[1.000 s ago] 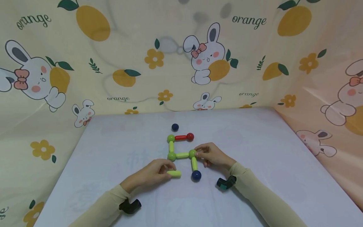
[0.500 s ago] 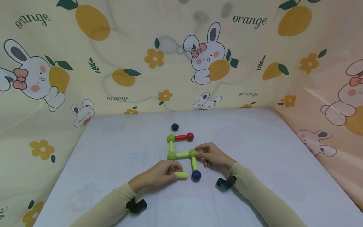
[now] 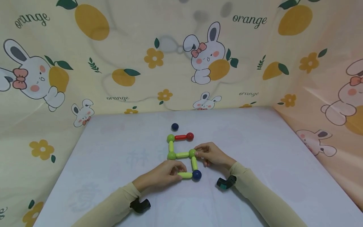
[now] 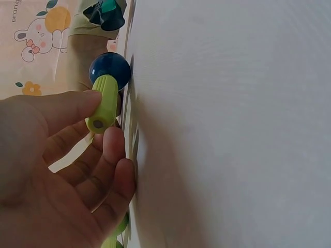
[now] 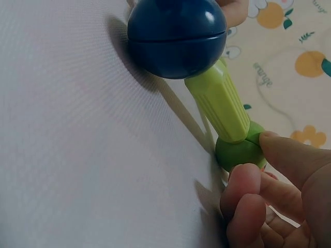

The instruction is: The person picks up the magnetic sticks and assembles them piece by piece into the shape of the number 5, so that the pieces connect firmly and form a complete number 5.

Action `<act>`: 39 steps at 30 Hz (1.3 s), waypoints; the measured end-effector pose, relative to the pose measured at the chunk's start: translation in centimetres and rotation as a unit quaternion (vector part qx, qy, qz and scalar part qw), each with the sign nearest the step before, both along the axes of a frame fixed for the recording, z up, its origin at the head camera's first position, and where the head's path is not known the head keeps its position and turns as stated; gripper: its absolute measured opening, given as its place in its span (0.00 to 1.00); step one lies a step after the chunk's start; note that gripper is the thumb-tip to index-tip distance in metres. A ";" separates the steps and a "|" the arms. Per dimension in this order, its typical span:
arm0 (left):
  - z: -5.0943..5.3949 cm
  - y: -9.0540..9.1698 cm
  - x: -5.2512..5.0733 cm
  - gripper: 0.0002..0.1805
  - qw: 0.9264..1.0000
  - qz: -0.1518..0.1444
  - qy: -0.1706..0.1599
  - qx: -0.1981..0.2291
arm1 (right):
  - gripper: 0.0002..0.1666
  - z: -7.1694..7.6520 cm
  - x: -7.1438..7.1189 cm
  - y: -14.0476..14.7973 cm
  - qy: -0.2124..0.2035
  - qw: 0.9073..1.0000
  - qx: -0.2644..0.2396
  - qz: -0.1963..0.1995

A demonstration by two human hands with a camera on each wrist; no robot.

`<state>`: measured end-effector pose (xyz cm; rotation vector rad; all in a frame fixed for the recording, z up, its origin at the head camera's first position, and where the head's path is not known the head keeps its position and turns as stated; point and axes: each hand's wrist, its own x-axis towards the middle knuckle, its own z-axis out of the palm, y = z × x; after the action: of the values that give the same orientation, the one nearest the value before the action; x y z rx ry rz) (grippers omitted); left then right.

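My left hand pinches a yellow-green rod between thumb and fingers, and the rod's far end touches a dark blue ball. In the left wrist view the rod lines up with the blue ball. My right hand holds a green ball with thumb and fingertips; the right wrist view shows the thumb on this green ball. A yellow-green rod joins it to the blue ball. Another rod runs left to a second green ball.
From the second green ball a rod leads back to a third green ball. A red rod and a red ball extend from there. Behind them a loose dark blue ball rests on the white table.
My left hand has moved right with the yellow-green rod, whose end now meets the blue ball. The right hand stays on the green ball.
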<state>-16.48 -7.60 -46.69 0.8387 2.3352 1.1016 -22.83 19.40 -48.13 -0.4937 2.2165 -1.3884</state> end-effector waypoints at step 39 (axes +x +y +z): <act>0.3 0.1 -0.2 0.13 1.000 -0.007 -0.022 -0.003 | 0.19 -0.3 2.5 1.0 0.044 0.976 -0.055 0.208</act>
<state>-16.66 -7.49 -46.44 0.8204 2.2921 1.0955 -20.38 20.36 -48.41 -1.0116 1.9578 -1.2846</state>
